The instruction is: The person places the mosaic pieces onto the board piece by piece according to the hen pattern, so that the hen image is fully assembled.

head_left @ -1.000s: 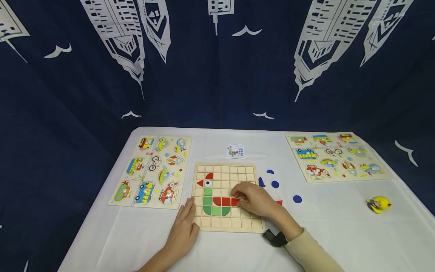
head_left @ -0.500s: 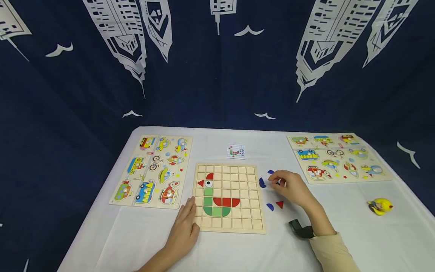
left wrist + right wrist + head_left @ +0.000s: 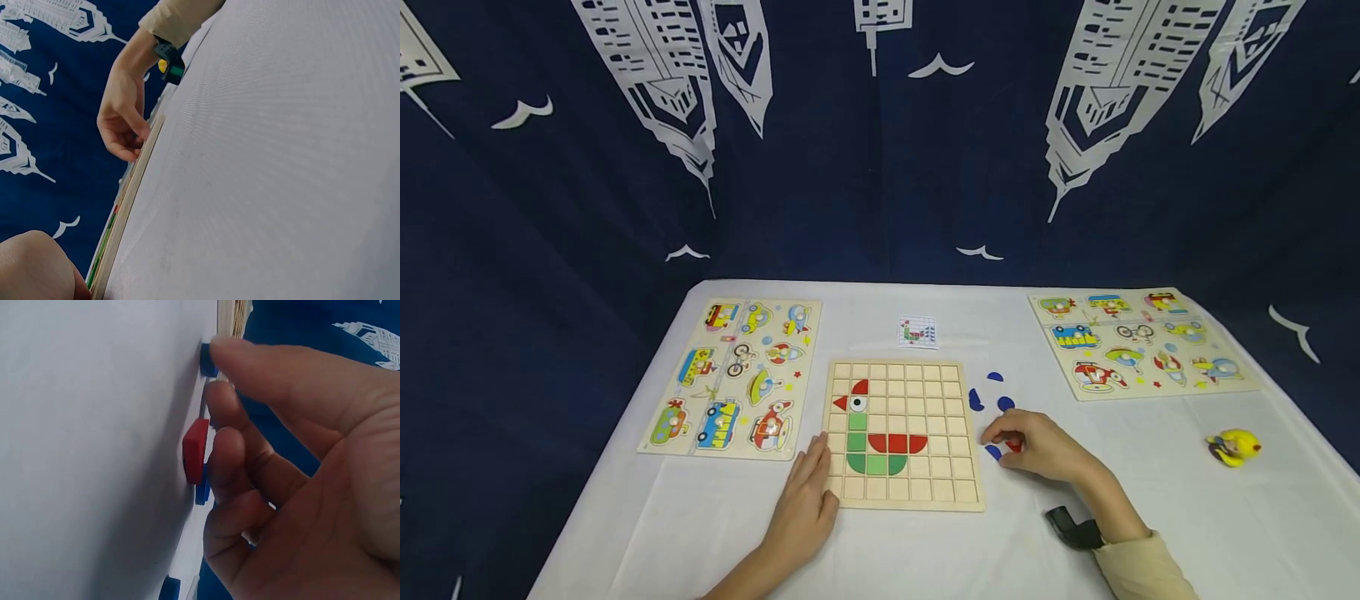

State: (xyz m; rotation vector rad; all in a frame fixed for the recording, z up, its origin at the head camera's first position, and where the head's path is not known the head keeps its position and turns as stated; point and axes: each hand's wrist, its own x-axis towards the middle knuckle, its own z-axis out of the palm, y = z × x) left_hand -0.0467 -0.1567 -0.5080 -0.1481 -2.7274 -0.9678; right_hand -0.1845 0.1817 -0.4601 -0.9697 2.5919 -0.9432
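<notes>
Grid board (image 3: 917, 406) is lying beside the straight-fingered left hand (image 3: 802, 504), presumably for steadying; the bent right hand (image 3: 1033, 446) is hovering over a blue semicircle (image 3: 992, 452), its grip remaining unclear.

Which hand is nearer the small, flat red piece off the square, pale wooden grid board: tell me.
Right. The right hand is right at the red piece, partly covering it in the head view; the left hand is across the wooden grid board, at its left edge.
</notes>
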